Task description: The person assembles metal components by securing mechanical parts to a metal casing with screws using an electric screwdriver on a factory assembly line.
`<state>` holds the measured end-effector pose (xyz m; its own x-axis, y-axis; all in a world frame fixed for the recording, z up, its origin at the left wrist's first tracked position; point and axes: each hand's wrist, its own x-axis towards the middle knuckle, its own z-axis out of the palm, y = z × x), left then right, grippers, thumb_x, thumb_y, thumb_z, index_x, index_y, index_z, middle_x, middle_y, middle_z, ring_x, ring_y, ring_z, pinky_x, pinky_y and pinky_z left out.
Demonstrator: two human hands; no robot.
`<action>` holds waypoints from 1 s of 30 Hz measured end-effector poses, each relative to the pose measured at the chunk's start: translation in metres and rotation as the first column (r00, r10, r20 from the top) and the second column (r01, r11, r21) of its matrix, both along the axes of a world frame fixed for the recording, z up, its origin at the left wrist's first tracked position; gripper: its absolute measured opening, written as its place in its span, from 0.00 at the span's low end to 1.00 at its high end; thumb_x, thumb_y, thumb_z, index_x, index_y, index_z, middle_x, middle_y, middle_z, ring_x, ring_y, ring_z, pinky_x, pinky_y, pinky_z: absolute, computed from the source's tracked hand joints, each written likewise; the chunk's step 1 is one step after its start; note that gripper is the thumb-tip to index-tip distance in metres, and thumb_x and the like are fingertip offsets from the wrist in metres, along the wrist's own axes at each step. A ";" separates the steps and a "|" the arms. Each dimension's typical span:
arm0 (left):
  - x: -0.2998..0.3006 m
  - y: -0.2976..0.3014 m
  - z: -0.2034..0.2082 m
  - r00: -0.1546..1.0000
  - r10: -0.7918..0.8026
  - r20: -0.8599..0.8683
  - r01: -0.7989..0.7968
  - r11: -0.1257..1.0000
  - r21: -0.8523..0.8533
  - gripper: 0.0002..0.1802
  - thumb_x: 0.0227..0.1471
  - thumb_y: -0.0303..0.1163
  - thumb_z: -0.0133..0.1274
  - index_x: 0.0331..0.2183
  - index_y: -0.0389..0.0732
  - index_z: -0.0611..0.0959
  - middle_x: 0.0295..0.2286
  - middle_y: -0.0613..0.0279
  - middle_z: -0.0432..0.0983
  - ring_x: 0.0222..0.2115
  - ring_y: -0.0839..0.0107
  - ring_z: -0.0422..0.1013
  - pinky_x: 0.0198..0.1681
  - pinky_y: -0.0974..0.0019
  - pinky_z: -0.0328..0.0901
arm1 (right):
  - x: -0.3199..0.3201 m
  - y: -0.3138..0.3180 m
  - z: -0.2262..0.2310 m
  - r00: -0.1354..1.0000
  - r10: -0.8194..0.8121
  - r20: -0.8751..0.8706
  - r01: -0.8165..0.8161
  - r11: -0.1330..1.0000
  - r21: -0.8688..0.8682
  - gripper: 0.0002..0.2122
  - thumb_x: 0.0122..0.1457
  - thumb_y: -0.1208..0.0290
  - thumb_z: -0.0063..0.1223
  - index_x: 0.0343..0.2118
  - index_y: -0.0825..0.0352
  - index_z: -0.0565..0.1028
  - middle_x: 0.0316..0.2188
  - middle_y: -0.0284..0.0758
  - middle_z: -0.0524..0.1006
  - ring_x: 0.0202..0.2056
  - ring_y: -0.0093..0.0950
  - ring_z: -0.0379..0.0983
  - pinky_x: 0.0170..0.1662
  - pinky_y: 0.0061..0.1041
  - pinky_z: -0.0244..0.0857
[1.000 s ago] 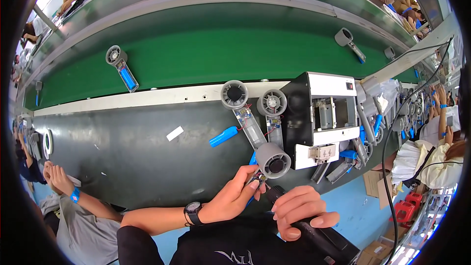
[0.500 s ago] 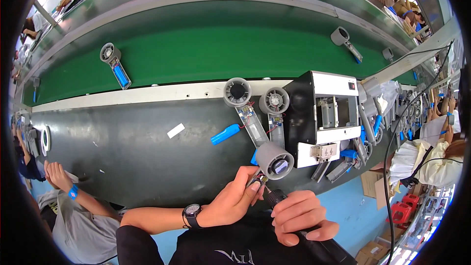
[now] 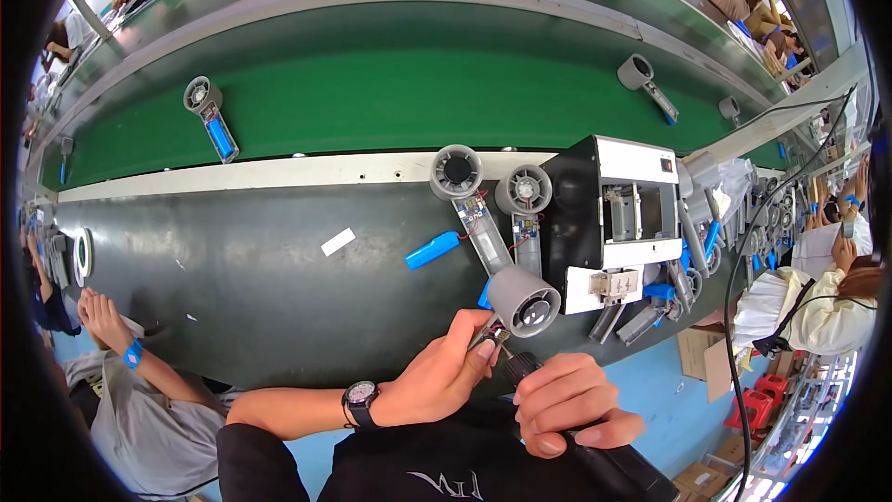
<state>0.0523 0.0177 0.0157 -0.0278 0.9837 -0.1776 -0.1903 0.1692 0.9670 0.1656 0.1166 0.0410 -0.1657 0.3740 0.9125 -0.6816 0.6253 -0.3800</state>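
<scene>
My left hand point(image 3: 429, 374) is closed around the handle end of a grey handheld fan point(image 3: 523, 302), thumb beside its small circuit board. The round fan head points away from me, over the bench edge. In my right hand point(image 3: 571, 404) is a black electric screwdriver point(image 3: 523, 367), its fingers wrapped round the body. The screwdriver's thin bit meets the fan at the board, next to my left thumb; the exact contact is too small to see. Just beyond lie two opened fans, one point(image 3: 456, 173) with a blue battery point(image 3: 433, 250) hanging out on wires, the other point(image 3: 525, 191) beside it.
A black-and-white machine point(image 3: 621, 214) stands right of the fans, with more fan parts point(image 3: 683, 288) behind it. Past the bench's white rail, a green conveyor belt point(image 3: 400, 98) carries several fans. A black cable point(image 3: 734, 344) hangs at right. A co-worker's hands point(image 3: 110, 323) rest at left.
Fans on the belt have shifted left against the bench. My hands keep hold of the fan and screwdriver, nearly in place. The view has moved slightly.
</scene>
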 end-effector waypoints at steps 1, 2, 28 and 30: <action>0.000 0.001 0.000 1.000 0.001 -0.001 -0.001 1.000 0.000 0.11 0.66 0.26 0.36 0.49 0.36 0.60 0.32 0.59 0.70 0.24 0.75 0.65 0.29 0.69 0.64 | 0.000 0.000 -0.001 1.000 0.001 0.006 -0.001 1.000 0.001 0.15 0.59 0.75 0.57 0.39 0.64 0.58 0.17 0.30 0.74 0.13 0.22 0.72 0.18 0.21 0.71; 0.000 0.002 0.001 1.000 -0.005 0.012 0.005 1.000 -0.014 0.11 0.66 0.26 0.36 0.49 0.36 0.60 0.32 0.59 0.70 0.24 0.75 0.66 0.29 0.69 0.65 | 0.000 0.000 -0.002 1.000 0.002 0.012 -0.002 1.000 0.003 0.15 0.59 0.75 0.57 0.39 0.64 0.58 0.17 0.30 0.74 0.13 0.22 0.72 0.18 0.21 0.71; -0.197 0.138 -0.008 0.801 0.542 -0.252 -0.521 0.840 0.152 0.10 0.55 0.28 0.54 0.37 0.33 0.72 0.24 0.67 0.69 0.21 0.80 0.68 0.26 0.70 0.73 | 0.045 0.019 0.004 0.977 -0.047 -0.209 -0.057 0.884 -0.464 0.19 0.59 0.70 0.59 0.44 0.61 0.57 0.14 0.28 0.67 0.11 0.22 0.64 0.15 0.23 0.67; -0.210 0.156 -0.024 0.800 0.539 -0.263 -0.525 0.842 0.127 0.11 0.55 0.28 0.54 0.37 0.33 0.72 0.24 0.67 0.69 0.22 0.80 0.69 0.26 0.69 0.73 | 0.046 0.020 0.001 0.981 -0.019 -0.195 -0.076 0.879 -0.471 0.19 0.59 0.70 0.59 0.43 0.61 0.58 0.14 0.29 0.67 0.11 0.23 0.64 0.15 0.24 0.66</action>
